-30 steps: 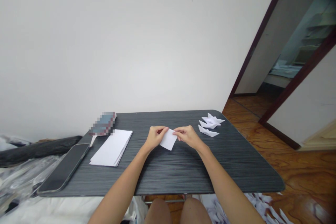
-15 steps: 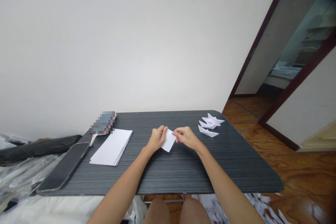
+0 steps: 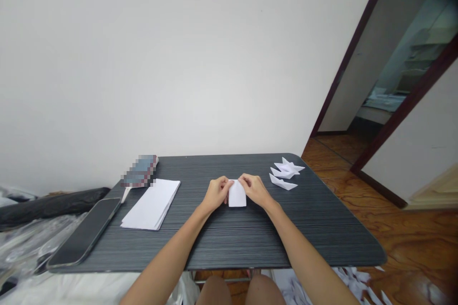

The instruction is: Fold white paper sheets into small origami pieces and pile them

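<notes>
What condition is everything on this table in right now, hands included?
Small paper: folded, resting on the table, held at its top corners.
Left hand: gripping the small paper's left side.
Right hand: gripping its right side.
Paper stack: flat, untouched.
Paper boats: folded, set aside.
Phone: screen dark.

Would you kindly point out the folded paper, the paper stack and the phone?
folded paper (image 3: pixel 237 195): head view, front face.
paper stack (image 3: pixel 152 203): head view, top sheet.
phone (image 3: pixel 86 233): head view, dark screen.
</notes>
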{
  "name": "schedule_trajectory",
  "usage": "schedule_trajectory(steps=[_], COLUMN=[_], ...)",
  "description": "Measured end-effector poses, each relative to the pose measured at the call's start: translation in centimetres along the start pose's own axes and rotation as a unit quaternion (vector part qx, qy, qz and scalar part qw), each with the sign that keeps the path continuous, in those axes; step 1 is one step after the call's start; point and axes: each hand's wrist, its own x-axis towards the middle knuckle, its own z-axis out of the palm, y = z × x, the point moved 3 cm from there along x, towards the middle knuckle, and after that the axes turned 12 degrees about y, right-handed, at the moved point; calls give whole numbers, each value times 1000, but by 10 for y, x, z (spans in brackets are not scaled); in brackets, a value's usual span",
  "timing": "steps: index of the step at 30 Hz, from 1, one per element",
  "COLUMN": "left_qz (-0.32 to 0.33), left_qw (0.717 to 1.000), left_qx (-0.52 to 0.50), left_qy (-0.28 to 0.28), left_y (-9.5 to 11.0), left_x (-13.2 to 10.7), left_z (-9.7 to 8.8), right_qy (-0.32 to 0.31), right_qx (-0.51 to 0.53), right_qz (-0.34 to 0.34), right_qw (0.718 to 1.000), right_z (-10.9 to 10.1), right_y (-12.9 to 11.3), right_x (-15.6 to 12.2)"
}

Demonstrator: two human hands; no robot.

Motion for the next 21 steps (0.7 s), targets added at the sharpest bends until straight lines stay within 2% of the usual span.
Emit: schedule_trajectory(steps=[3,6,10,12,16,18,21], left_qz=[-56,-55,-63,-81,-92,-91,-71], left_qw=[993,989,989,986,976,977,981], left_qx=[-92,-129,-128,-132,-141,-153,-176], left_qy=[-50,-38,-32,-62,-141,-119,-48], left_y=[-1,-4,-12,-16,-16,-13,-6], left_x=[1,3,3,0,-6,-3,5], left_z=[5,5,8,12,16,12,4], right_qy=[21,44,83,101,194,171,79], right_qx=[-23,-37,-54,-57,-67,-69,-40], right_qz=[-19,-26,-3,4,49,45,16], right_qw=[999,998,995,993,977,982,996], right_z=[-4,-7,-9,-14,-34,-36,-26], right_y=[2,2,5,7,18,21,17], right_x=[2,3,4,6,11,13,12])
